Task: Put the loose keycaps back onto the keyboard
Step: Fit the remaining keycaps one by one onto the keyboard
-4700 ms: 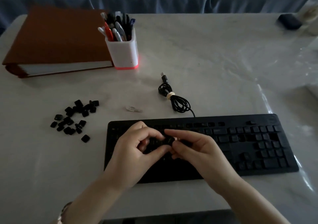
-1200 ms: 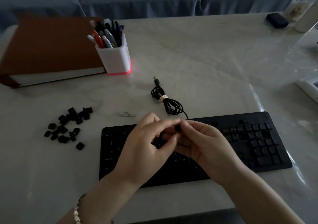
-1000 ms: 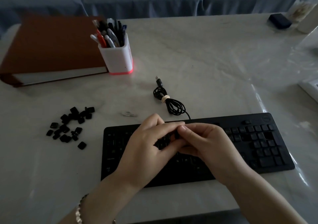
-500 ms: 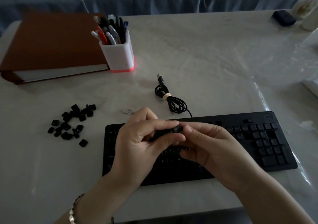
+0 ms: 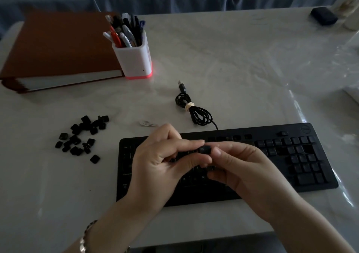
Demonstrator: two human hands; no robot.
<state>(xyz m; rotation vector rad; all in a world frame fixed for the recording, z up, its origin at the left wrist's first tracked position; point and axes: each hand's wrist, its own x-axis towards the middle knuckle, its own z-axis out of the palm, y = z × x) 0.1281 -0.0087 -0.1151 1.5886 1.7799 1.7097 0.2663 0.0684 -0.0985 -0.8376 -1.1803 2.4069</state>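
Note:
A black keyboard (image 5: 303, 159) lies on the white table near its front edge. Both hands hover over its middle rows and hide them. My left hand (image 5: 157, 167) and my right hand (image 5: 246, 169) meet fingertip to fingertip and pinch one small black keycap (image 5: 205, 149) between them, just above the keys. A heap of several loose black keycaps (image 5: 81, 136) sits on the table left of the keyboard, with one keycap (image 5: 95, 158) lying apart at its near side.
The keyboard's bundled black cable (image 5: 194, 110) lies behind it. A white pen holder (image 5: 134, 58) and a brown binder (image 5: 58, 48) stand at the back left. A small clear object (image 5: 147, 123) lies behind my left hand. A dark case (image 5: 323, 16) is at the far right corner.
The hands stay together over the keyboard's middle, turning the keycap between the fingertips. The keycap now shows more plainly between my left forefinger and right thumb.

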